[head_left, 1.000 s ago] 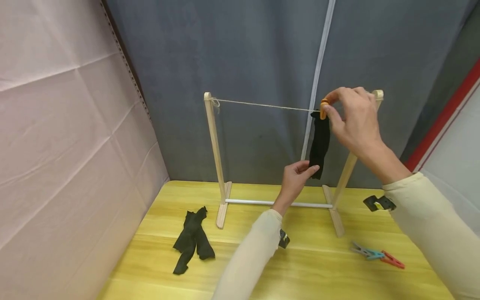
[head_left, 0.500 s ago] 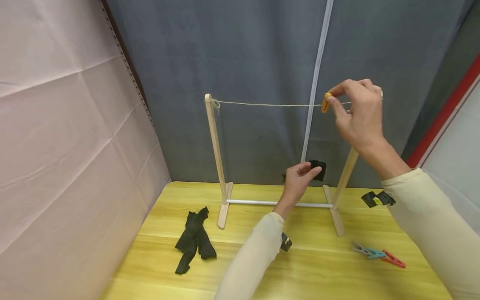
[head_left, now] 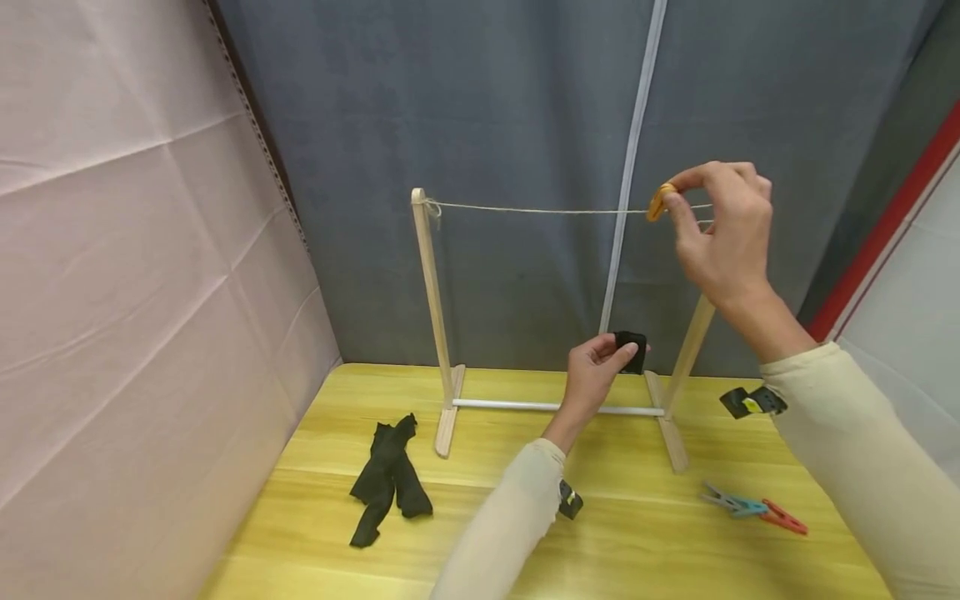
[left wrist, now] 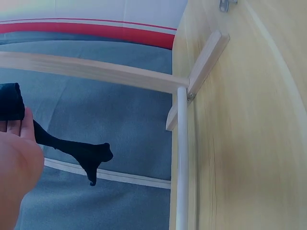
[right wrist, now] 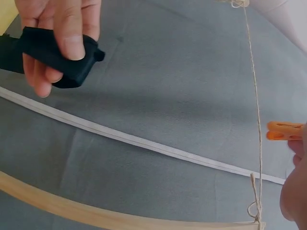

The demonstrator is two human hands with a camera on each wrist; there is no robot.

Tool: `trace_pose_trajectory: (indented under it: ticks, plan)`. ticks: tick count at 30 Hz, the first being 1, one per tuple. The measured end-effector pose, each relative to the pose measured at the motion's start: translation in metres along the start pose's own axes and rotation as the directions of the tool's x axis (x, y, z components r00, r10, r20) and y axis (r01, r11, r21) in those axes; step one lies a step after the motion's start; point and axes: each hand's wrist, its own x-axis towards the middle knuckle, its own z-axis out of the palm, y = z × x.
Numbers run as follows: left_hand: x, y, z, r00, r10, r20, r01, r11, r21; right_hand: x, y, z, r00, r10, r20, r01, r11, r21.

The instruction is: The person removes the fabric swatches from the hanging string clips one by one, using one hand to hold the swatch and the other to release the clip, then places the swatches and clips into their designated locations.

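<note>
My left hand (head_left: 590, 379) pinches a black sock (head_left: 632, 353) between thumb and fingers, below the string. In the left wrist view the sock's loose end (left wrist: 91, 152) hangs free past the hand. Up at the string (head_left: 525, 210), my right hand (head_left: 726, 229) pinches an orange clothespin (head_left: 657, 202). The right wrist view shows that clothespin (right wrist: 284, 130) just beside the string, with nothing clipped in it. More black socks (head_left: 390, 475) lie crossed on the table, left of the wooden stand.
Wooden posts (head_left: 431, 300) with flat feet hold the string, joined low down by a white rod (head_left: 502, 405). Grey, blue and red clothespins (head_left: 750, 505) lie on the yellow table (head_left: 637, 542) at the right. A grey curtain (head_left: 487, 125) hangs behind.
The sock that hung under the orange clothespin has come away from the string and dropped, folded over, in my left hand. My right hand has shifted slightly up and right with the clothespin.
</note>
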Motion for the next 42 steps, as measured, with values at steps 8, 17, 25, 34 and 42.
trace_pose_trajectory:
  ticks: [8,17,25,34,42]
  plan:
    - [-0.002,0.001,0.008,1.0,0.007,0.022,-0.005,0.995,-0.1,-0.009,0.002,-0.005,0.992,-0.012,-0.126,0.018,0.999,0.046]
    - [-0.002,0.003,0.005,0.999,-0.038,0.012,0.039,0.987,-0.159,-0.038,0.014,-0.011,0.996,-0.073,-0.05,0.075,0.996,0.04]
    - [-0.008,0.004,-0.009,0.996,-0.09,0.007,0.09,0.98,-0.176,-0.078,0.036,-0.018,0.956,-0.167,0.242,0.175,0.984,-0.013]
    - [-0.015,0.007,-0.024,0.992,-0.115,-0.045,0.105,0.978,-0.178,-0.127,0.051,-0.024,0.882,-0.149,0.446,0.16,0.987,0.013]
    - [-0.027,0.014,-0.039,0.986,-0.16,-0.051,0.147,0.967,-0.21,-0.164,0.063,-0.039,0.798,0.041,0.602,0.011,0.997,-0.082]
